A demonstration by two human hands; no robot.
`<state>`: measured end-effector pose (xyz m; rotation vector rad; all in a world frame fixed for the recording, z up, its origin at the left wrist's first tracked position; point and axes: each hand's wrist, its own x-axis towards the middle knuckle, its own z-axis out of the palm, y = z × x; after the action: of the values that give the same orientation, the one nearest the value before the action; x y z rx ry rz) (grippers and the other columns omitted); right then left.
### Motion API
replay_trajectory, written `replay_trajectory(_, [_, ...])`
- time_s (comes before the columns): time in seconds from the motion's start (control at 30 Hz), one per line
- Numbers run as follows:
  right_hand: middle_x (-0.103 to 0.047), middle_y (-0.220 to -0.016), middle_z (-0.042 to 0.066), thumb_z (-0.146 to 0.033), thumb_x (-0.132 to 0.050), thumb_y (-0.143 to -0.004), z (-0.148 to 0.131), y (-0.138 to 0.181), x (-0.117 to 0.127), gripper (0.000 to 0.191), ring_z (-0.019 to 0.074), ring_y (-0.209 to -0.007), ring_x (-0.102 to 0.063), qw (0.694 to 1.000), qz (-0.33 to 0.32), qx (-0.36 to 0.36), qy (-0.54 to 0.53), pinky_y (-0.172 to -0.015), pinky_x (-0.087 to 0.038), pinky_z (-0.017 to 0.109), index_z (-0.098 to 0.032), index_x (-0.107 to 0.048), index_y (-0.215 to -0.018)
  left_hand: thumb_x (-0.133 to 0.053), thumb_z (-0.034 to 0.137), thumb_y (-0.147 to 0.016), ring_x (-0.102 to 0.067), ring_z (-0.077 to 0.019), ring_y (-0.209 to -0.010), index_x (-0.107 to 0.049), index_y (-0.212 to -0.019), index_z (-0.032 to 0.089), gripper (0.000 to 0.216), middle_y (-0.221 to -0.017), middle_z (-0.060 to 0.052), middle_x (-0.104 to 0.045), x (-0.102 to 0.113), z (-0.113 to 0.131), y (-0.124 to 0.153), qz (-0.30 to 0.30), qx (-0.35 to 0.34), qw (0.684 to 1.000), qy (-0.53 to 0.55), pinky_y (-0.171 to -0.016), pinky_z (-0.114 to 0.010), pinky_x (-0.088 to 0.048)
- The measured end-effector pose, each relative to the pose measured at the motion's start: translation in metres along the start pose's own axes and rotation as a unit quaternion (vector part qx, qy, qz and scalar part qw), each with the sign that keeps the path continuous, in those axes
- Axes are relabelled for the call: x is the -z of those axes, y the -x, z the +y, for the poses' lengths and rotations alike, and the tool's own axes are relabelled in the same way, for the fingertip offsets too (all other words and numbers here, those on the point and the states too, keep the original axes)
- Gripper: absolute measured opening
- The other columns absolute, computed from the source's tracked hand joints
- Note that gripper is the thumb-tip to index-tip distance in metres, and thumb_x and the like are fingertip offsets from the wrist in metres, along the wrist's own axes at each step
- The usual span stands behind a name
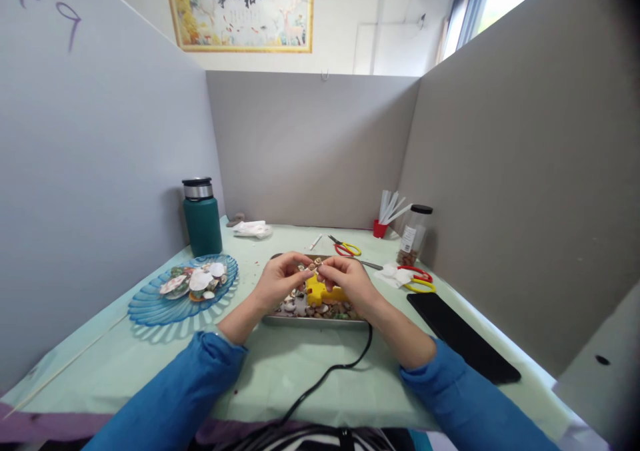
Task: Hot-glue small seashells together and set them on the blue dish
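Observation:
My left hand (284,280) and my right hand (353,283) come together above a metal tray (315,322), fingertips pinched. Between them are small brown snail shells (315,264), one seeming to be at each hand's fingertips; the fingers partly cover them. Under my hands, a yellow tool (318,292) that looks like a hot glue gun lies in the tray, partly hidden by my right hand. Small shells and pebbles (327,310) are spread around it in the tray. A black cord (333,369) runs from the tray's right front corner toward me.
To the left are a blue scalloped plate (150,312) of larger shells (201,279) and a green bottle (203,224). Scissors (346,246), a red cup (380,228) of white sticks, a jar (415,234), more scissors (420,280) and a black phone-like slab (463,338) stand or lie rightward. Grey partitions (310,144) enclose the table.

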<state>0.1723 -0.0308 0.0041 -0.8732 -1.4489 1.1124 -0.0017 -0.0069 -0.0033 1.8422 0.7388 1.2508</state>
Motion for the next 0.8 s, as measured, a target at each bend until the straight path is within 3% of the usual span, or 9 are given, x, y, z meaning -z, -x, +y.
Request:
replay_trajectory(0.17, [-0.062, -0.066, 0.000, -0.034, -0.065, -0.069, 0.0019, -0.0004, -0.0004, 0.020, 0.0068, -0.049, -0.046, 1.000, -0.001, -0.003, -0.010, -0.050, -0.037, 0.021, -0.015, -0.060, -0.068, -0.068, 0.035, -0.071, -0.053, -0.0087, -0.050, -0.061, -0.090, 0.014, 0.029, -0.075, -0.003, -0.064, -0.0006, 0.0011, -0.0001, -0.001, 0.002, 1.000, 0.000, -0.047, -0.021, -0.045])
replay_trajectory(0.33, [-0.062, -0.064, 0.000, -0.033, -0.065, -0.070, 0.0019, -0.0006, 0.0000, 0.019, 0.0069, -0.049, -0.046, 1.000, 0.001, -0.002, -0.014, -0.050, -0.037, 0.021, -0.015, -0.060, -0.067, -0.069, 0.034, -0.070, -0.054, -0.0074, -0.053, -0.057, -0.103, 0.017, 0.039, -0.094, -0.005, -0.064, -0.0013, 0.0028, 0.0011, -0.006, -0.006, 1.000, 0.003, -0.049, -0.021, -0.046])
replay_trajectory(0.6, [-0.060, -0.061, -0.001, -0.033, -0.065, -0.068, 0.0002, 0.0008, -0.0027, 0.019, 0.0068, -0.048, -0.047, 1.000, -0.001, -0.019, 0.000, -0.051, -0.037, 0.021, -0.014, -0.061, -0.067, -0.067, 0.035, -0.072, -0.056, -0.0101, -0.051, -0.060, -0.102, 0.014, 0.037, -0.073, -0.004, -0.066, -0.0010, 0.0014, 0.0020, -0.013, -0.013, 0.998, -0.053, -0.048, -0.021, -0.043])
replay_trajectory(0.8, [-0.061, -0.064, -0.001, -0.035, -0.065, -0.069, 0.0018, -0.0003, -0.0017, 0.021, 0.0066, -0.049, -0.046, 1.000, 0.017, -0.005, -0.016, -0.050, -0.037, 0.020, -0.015, -0.061, -0.069, -0.069, 0.036, -0.069, -0.055, -0.0072, -0.052, -0.056, -0.098, 0.017, 0.037, -0.091, -0.004, -0.065, -0.0017, 0.0027, 0.0000, 0.009, -0.007, 0.999, -0.032, -0.048, -0.020, -0.044])
